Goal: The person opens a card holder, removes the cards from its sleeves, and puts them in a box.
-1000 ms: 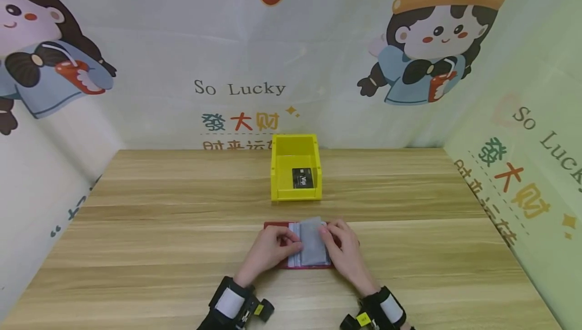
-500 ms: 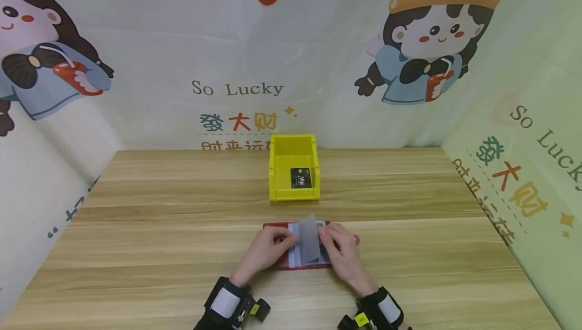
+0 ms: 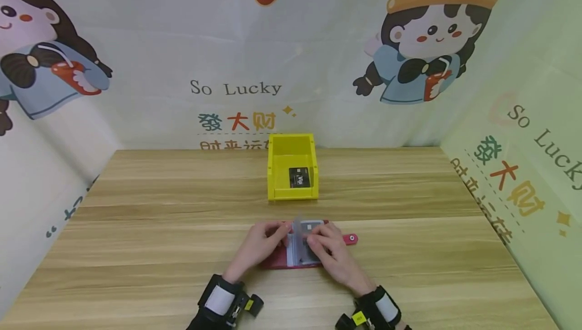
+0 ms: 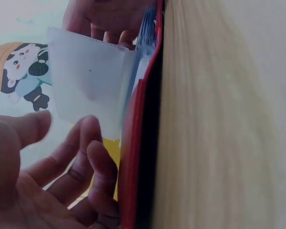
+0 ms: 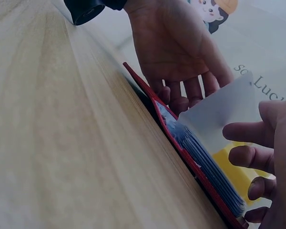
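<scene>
A red card holder (image 3: 276, 261) lies spread on the table, with a stack of clear plastic sleeves (image 5: 207, 164) inside. One translucent sleeve page (image 4: 88, 71) stands up from the stack between the two hands. My left hand (image 3: 256, 244) is at the holder's left side; in the left wrist view its thumb and fingers are apart, fingertips close to the page's edge. On the page's other side is my right hand (image 3: 334, 254), its fingers loosely bent and near the page; no pinch shows. A card with a chip (image 3: 309, 227) shows under the right fingers.
Behind the holder stands a yellow bin (image 3: 293, 194) with a black "Vip" card (image 3: 299, 177) in it. The holder's strap with a snap button (image 3: 350, 239) sticks out to the right. A printed cloth (image 3: 236, 42) hangs at the table's back edge.
The sleeve page has swung from lying on the right side toward the left and now stands up. The right fingers moved left with it, uncovering the card and the strap.
</scene>
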`<state>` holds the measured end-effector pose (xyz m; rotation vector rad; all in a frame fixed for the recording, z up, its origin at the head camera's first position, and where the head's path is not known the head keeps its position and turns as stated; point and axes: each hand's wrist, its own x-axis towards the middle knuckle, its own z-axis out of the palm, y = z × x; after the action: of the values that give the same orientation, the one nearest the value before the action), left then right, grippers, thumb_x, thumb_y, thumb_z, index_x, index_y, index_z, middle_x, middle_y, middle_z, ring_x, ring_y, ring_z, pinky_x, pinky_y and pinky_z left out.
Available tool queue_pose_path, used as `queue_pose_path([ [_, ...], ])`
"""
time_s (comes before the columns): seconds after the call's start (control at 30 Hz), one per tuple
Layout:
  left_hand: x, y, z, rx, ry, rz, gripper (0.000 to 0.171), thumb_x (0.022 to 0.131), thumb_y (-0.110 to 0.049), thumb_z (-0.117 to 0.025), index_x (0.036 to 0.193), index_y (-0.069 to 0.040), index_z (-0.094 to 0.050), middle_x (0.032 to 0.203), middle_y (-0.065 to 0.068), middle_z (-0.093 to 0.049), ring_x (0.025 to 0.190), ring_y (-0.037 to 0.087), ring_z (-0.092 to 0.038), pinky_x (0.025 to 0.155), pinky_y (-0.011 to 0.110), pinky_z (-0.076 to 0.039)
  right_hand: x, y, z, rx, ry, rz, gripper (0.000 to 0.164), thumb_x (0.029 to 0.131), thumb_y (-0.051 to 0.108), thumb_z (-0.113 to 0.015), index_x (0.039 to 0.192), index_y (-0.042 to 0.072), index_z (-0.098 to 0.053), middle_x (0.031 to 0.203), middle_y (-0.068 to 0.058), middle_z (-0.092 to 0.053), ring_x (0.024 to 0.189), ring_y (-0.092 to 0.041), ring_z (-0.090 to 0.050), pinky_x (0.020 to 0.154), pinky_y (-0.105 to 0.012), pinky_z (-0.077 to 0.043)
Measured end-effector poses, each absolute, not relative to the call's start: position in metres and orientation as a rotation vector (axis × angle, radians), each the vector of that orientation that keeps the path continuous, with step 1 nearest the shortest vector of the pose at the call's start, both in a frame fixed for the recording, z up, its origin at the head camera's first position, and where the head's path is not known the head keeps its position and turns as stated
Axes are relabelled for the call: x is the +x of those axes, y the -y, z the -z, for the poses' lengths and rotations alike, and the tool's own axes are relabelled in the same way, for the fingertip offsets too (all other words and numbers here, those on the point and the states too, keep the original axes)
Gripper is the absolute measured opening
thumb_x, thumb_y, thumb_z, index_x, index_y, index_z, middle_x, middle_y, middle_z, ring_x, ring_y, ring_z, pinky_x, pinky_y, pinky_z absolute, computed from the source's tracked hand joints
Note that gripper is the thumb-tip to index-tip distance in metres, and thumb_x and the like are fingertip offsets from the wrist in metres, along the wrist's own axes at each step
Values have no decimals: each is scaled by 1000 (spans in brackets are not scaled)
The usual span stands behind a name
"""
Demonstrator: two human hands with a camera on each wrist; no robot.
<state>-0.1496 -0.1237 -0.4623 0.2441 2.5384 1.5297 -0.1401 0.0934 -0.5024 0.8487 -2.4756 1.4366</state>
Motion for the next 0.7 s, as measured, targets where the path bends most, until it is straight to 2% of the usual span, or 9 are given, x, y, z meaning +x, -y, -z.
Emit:
queue_pose_path([
  [0.17, -148, 122, 457, 190, -2558, -1548, 30, 100, -36, -62, 99, -10, -76, 76, 5, -67, 73, 12, -55, 71, 24, -42, -139, -91, 501, 907, 2507, -1361, 27, 103, 13, -53, 115, 13, -76, 99, 5, -58, 100, -9, -44, 92, -35, -32],
  [0.4, -146, 121, 456, 174, -2610, -1549, 30, 96, -36, -66, 101, -8, -78, 85, 4, -75, 74, 12, -63, 68, 23, -48, -137, -91, 499, 922, 2630, -1275, 27, 102, 21, -55, 122, 21, -74, 100, 7, -49, 100, -7, -37, 91, -35, -28],
  [0.57, -146, 124, 455, 152, -2706, -1485, 22, 92, -29, -73, 93, -8, -79, 88, 6, -77, 72, 9, -62, 64, 21, -48, -136, -90, 497, 932, 2716, -1207, 28, 102, 25, -56, 124, 23, -73, 100, 8, -44, 100, -8, -33, 88, -33, -22],
  [0.7, -145, 128, 454, 124, -2804, -1413, 15, 88, -19, -77, 84, -5, -78, 96, 13, -77, 77, 12, -67, 64, 22, -51, -136, -89, 497, 946, 2746, -1126, 28, 102, 29, -56, 124, 26, -73, 98, 8, -40, 97, -9, -31, 87, -34, -21],
])
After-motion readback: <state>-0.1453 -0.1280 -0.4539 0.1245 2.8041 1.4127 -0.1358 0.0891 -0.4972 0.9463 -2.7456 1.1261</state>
